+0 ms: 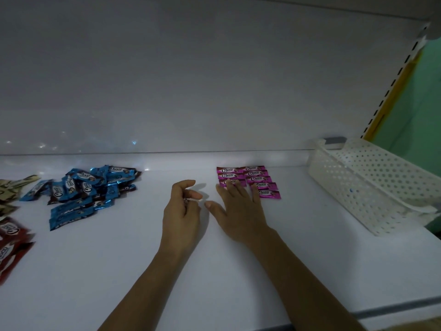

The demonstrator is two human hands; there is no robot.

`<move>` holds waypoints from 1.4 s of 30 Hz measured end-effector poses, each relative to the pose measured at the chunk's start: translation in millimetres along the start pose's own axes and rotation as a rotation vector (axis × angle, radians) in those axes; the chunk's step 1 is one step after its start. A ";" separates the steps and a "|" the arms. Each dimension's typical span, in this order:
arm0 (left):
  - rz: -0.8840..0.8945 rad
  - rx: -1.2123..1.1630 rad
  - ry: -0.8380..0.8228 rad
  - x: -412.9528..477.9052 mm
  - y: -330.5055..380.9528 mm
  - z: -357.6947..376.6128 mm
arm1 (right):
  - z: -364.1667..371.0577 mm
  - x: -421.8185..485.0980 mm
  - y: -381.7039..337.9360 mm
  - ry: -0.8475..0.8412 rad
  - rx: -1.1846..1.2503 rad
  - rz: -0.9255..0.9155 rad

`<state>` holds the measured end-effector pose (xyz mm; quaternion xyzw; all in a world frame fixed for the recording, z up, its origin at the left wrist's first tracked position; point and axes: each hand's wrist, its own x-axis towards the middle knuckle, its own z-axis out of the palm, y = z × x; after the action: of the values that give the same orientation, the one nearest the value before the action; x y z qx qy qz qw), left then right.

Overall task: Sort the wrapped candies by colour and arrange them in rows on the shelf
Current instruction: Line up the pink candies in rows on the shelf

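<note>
Several pink wrapped candies (256, 174) lie in two neat columns near the back of the white shelf (119, 259). My right hand (236, 209) lies flat with straight fingers, its fingertips touching the lower pink candies of the left column. Just to its left, my left hand (183, 206) hovers with fingers loosely curled and nothing visible in it. A loose heap of blue candies (83, 194) sits to the left. Red candies (10, 244) and cream-coloured ones (9, 189) lie at the far left edge.
A white perforated plastic basket (372, 182) stands at the right end of the shelf. The shelf's back wall rises behind the candies, and a slotted upright runs up the right side. The shelf's front edge crosses the lower right.
</note>
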<state>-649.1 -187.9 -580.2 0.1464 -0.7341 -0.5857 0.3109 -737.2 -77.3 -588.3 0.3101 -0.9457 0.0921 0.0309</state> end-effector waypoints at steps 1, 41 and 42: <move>0.006 0.003 -0.006 0.0 0.3 0.1 | 0.3 0.0 0.1 -0.002 -0.001 -0.002; -0.066 -0.281 -0.346 -3.7 11.9 4.1 | -33.9 -16.7 -6.4 0.296 1.693 0.247; -0.054 -0.254 -0.332 -3.8 13.2 4.3 | -33.9 -16.9 -6.6 0.277 1.675 0.242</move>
<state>-646.9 -178.8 -569.3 0.0273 -0.6913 -0.6977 0.1860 -719.7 -66.2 -556.0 0.1134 -0.5803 0.7999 -0.1030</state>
